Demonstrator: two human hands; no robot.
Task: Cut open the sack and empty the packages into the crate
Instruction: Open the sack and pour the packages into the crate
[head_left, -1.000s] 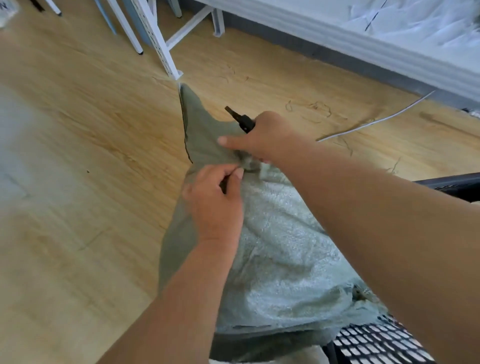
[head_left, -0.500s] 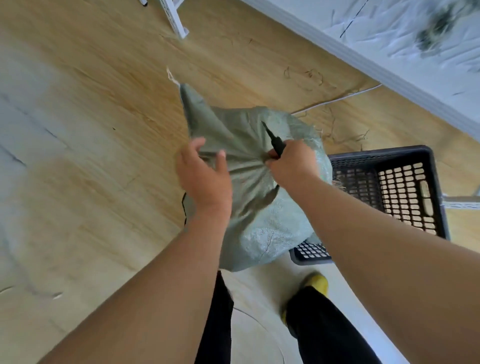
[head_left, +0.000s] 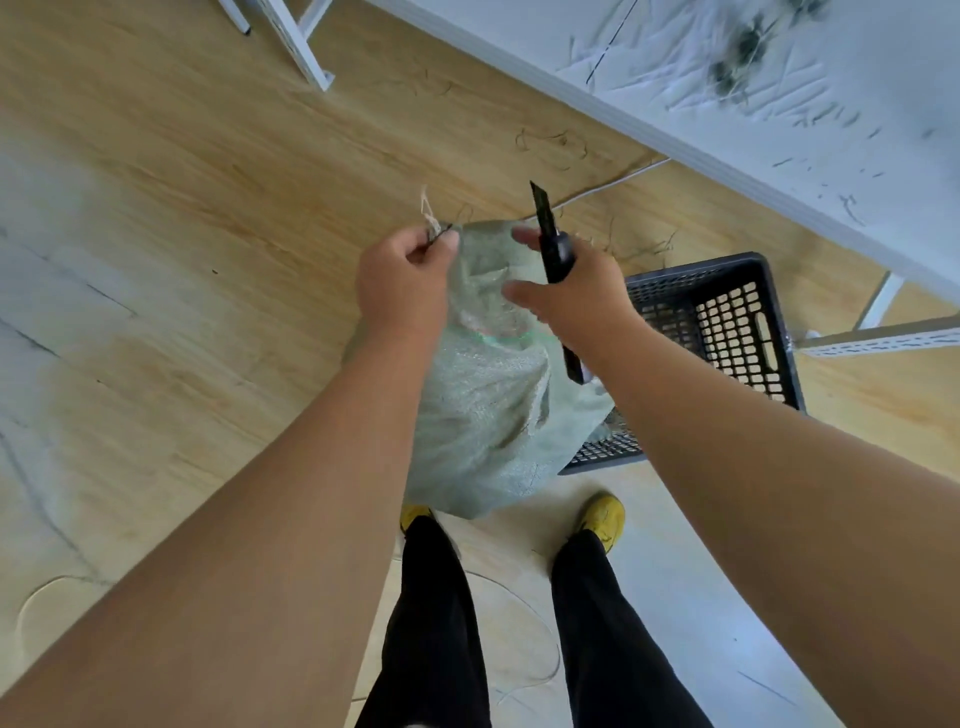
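One black crate (head_left: 727, 322) stands on the wooden floor (head_left: 156, 182).

Coarse woven sack (head_left: 488, 395), perforated plastic crate (head_left: 737, 322)

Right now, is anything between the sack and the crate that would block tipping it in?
Nothing visible blocks it. The sack hangs against the crate's near corner, gripped at its top by the left hand; the right hand holds the knife.

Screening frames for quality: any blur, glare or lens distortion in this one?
Head view: hands and sack fairly sharp; wide-angle bending stretches the forearms at the bottom edge; the white table top right is bright and washed out; pale glare patches on the floor.
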